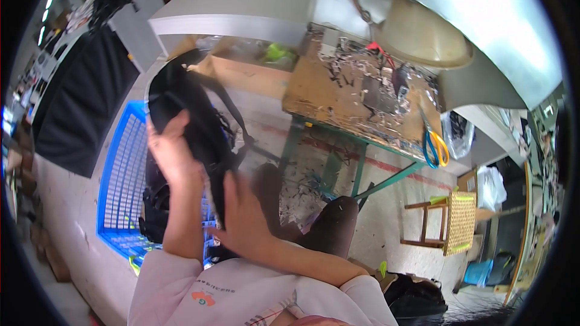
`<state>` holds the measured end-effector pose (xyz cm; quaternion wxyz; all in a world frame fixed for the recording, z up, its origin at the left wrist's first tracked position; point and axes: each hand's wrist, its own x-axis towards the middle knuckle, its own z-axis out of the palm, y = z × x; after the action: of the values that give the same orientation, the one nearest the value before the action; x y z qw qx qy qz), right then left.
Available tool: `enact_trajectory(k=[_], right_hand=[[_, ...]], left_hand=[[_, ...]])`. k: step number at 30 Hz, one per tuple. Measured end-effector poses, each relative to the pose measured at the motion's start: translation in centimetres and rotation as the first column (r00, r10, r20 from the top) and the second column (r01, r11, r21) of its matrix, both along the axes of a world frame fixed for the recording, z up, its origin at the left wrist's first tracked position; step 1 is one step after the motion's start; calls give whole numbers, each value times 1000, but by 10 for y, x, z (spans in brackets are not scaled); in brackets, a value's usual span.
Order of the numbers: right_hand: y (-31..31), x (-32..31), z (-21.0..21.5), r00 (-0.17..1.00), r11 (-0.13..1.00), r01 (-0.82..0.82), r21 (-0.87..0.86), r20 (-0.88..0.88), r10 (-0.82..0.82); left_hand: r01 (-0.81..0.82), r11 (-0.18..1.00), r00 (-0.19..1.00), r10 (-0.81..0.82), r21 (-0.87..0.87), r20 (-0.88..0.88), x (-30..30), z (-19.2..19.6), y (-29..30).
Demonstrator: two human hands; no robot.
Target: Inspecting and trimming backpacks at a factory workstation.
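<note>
Left hand (172, 151) wraps its grip around the upper part of a black bag (187, 108), fingers pressed into the fabric, forearm rising steeply from the lower edge. Right hand (244, 214) lies flat against the bag's lower side, fingers together, palm pressing in. The bag hangs between both hands, above the blue crate (124, 169) on the floor. A strap (232, 111) loops off to the right. More black bags sit in the crate, half hidden behind the arm. Motion blur smears the bag's details. Beyond, the cluttered desk (356, 93) carries scissors (435, 145) at its right edge.
</note>
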<state>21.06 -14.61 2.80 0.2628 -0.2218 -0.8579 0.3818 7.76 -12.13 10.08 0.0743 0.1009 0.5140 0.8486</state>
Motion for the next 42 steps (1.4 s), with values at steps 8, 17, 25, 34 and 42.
enact_trajectory(k=[8,17,25,34,42], right_hand=[[113,81,-8,995,860,-86,-502,-93,45],[152,152,6,947,595,-40,-803,-221,-234],[180,180,5,894,565,112,-817,-165,-416],[198,203,-9,897,565,79,-821,-189,-400],[215,209,-1,919,532,137,-835,-93,-382]], left_hand=[[-285,938,421,-64,-199,-905,-34,10,18],[701,327,345,-933,-633,-100,-81,-50,119],[633,381,374,-913,-673,-165,-35,-12,154],[635,355,371,-919,-685,-132,-15,-9,168],[713,342,377,-923,-612,-76,-11,-2,170]])
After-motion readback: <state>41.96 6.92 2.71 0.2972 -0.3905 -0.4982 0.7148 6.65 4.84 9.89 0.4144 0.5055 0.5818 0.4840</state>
